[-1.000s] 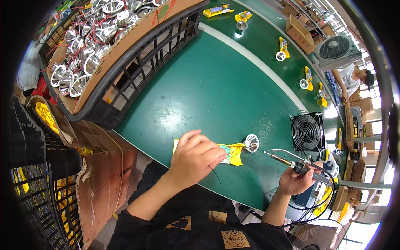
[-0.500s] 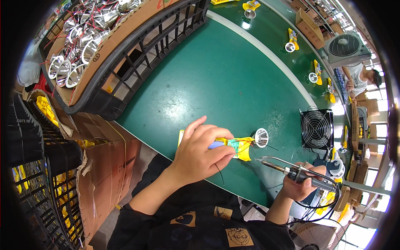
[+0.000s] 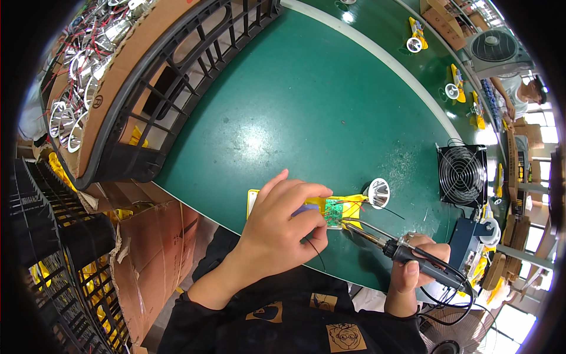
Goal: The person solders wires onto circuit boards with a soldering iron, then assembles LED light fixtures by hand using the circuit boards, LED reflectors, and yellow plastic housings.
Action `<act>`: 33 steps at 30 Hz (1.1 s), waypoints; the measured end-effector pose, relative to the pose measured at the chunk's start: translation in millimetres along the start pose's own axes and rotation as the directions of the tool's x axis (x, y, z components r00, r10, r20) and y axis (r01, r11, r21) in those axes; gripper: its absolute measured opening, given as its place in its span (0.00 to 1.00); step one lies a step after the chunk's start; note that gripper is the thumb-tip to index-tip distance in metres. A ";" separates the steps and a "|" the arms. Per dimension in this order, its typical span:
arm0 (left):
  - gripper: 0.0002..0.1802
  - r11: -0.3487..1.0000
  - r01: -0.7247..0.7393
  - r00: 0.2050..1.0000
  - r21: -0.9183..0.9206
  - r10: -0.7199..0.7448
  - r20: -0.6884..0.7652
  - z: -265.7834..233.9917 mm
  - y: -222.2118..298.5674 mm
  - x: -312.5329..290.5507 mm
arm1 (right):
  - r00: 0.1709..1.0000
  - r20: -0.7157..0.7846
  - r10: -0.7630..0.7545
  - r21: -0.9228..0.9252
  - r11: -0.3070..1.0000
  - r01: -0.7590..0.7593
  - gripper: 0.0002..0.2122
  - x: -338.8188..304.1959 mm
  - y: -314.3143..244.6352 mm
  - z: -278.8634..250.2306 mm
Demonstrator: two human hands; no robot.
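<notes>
My left hand presses a yellow plastic lamp housing against the table, its thumb and fingers closed over the near half. Between them shows part of a blue cylinder, and a thin black wire trails below the fingers. A small green circuit board lies in the housing, with red and black wires running to a silver cone reflector beside it. My right hand grips a soldering iron fitted with a thin metal guide tube. The iron's tip is at the board's lower right edge.
A black crate with a cardboard box of wired reflectors stands at the left. A small black fan sits right of the work, near a dark blue box. Lamp housings line the far green strip, with another person beyond.
My right hand has moved the soldering iron left and slightly down, bringing its tip from beside the housing to the board. My left hand keeps its hold. The head view has shifted a little.
</notes>
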State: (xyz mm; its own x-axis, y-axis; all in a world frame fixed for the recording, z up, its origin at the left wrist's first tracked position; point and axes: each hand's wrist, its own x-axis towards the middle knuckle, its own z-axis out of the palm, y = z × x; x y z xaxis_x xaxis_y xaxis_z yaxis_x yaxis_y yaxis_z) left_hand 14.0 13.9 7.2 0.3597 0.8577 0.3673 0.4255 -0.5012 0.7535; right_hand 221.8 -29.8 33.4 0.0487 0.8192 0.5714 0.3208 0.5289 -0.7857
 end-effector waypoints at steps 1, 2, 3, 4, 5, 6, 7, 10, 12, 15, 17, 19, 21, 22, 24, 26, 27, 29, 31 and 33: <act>0.05 1.000 0.019 0.999 0.002 -0.019 0.029 -1.0 0.7 1.1 | 1.000 -0.030 0.007 -0.038 0.999 -0.008 0.14 -0.1 0.0 2.5; 0.05 1.000 0.024 0.999 -0.001 -0.024 0.035 -1.2 1.3 1.9 | 0.999 -0.030 0.016 -0.038 0.999 -0.017 0.14 -0.8 0.3 3.2; 0.06 0.999 0.045 0.999 -0.005 -0.045 0.031 -1.3 2.1 2.9 | 0.999 -0.039 0.031 -0.037 0.999 -0.032 0.14 -1.6 0.5 3.6; 0.07 0.998 0.066 0.998 -0.009 -0.065 0.027 -1.6 2.9 3.9 | 0.998 -0.049 0.045 -0.035 0.998 -0.047 0.14 -2.1 0.7 3.9; 0.07 0.997 0.072 0.997 -0.009 -0.071 0.032 -2.4 3.6 4.4 | 0.997 -0.048 0.053 -0.033 0.998 -0.054 0.14 -3.0 0.5 4.2; 0.07 0.996 0.085 0.995 -0.013 -0.085 0.043 -3.5 4.3 5.1 | 0.995 -0.049 0.085 -0.025 0.996 -0.086 0.15 -3.6 0.2 4.4; 0.07 0.995 0.098 0.994 -0.017 -0.097 0.054 -4.3 5.2 5.6 | 0.992 -0.050 0.117 -0.017 0.993 -0.118 0.15 -3.9 -0.1 4.5; 0.07 0.991 0.132 0.989 -0.017 -0.131 0.068 -3.4 6.9 7.3 | 0.991 -0.055 0.118 -0.028 0.992 -0.120 0.15 -3.6 0.1 4.9; 0.07 0.991 0.134 0.989 -0.011 -0.133 0.068 -3.0 7.3 7.4 | 0.993 -0.064 0.104 -0.047 0.993 -0.107 0.15 -2.6 1.0 6.9; 0.07 0.990 0.141 0.987 0.002 -0.141 0.072 -3.6 9.6 7.8 | 0.993 -0.066 0.095 -0.063 0.993 -0.099 0.15 -2.5 0.9 7.4; 0.07 0.989 0.149 0.986 0.010 -0.150 0.077 -4.4 11.3 8.1 | 0.993 -0.060 0.103 -0.055 0.993 -0.106 0.15 -2.4 0.9 7.2; 0.07 0.988 0.152 0.986 0.009 -0.152 0.071 -5.3 12.9 8.4 | 0.996 -0.062 0.070 -0.069 0.995 -0.074 0.15 -1.7 0.9 7.2; 0.07 0.988 0.151 0.986 0.002 -0.151 0.072 -3.2 11.4 8.6 | 0.993 -0.050 0.104 -0.052 0.993 -0.106 0.15 -3.4 1.1 4.7; 0.07 0.989 0.150 0.986 -0.004 -0.149 0.071 -2.3 10.7 8.7 | 0.990 -0.037 0.135 -0.034 0.990 -0.136 0.15 -4.1 1.2 4.0; 0.07 0.989 0.148 0.986 -0.006 -0.147 0.073 -1.5 11.1 8.8 | 0.992 -0.041 0.117 -0.044 0.992 -0.119 0.15 -3.2 2.6 5.6; 0.07 0.989 0.147 0.986 -0.005 -0.146 0.074 -1.8 11.6 8.7 | 0.994 -0.043 0.099 -0.052 0.993 -0.102 0.15 -3.2 2.4 5.9; 0.07 0.989 0.149 0.986 -0.003 -0.148 0.073 -2.7 12.1 8.6 | 0.993 -0.033 0.111 -0.049 0.992 -0.113 0.15 -3.2 1.8 5.4; 0.07 0.989 0.151 0.986 -0.002 -0.150 0.074 -3.0 11.9 8.2 | 0.992 -0.023 0.124 -0.046 0.991 -0.125 0.15 -3.0 1.6 5.1; 0.07 0.989 0.146 0.986 -0.004 -0.146 0.077 -2.1 10.6 7.5 | 0.996 -0.016 0.093 -0.046 0.995 -0.094 0.14 -2.4 2.8 5.5; 0.07 0.989 0.145 0.987 -0.009 -0.144 0.072 -1.7 10.4 7.6 | 0.995 -0.021 0.098 -0.053 0.994 -0.099 0.14 -2.6 1.4 4.8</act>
State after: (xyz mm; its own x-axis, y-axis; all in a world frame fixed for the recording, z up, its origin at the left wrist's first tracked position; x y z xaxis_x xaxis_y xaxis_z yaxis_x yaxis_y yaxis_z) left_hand 19.7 15.3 18.7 0.3532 0.9106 0.2146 0.4657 -0.3701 0.8038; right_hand 217.5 -30.1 29.7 0.0993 0.8623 0.4965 0.3642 0.4328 -0.8246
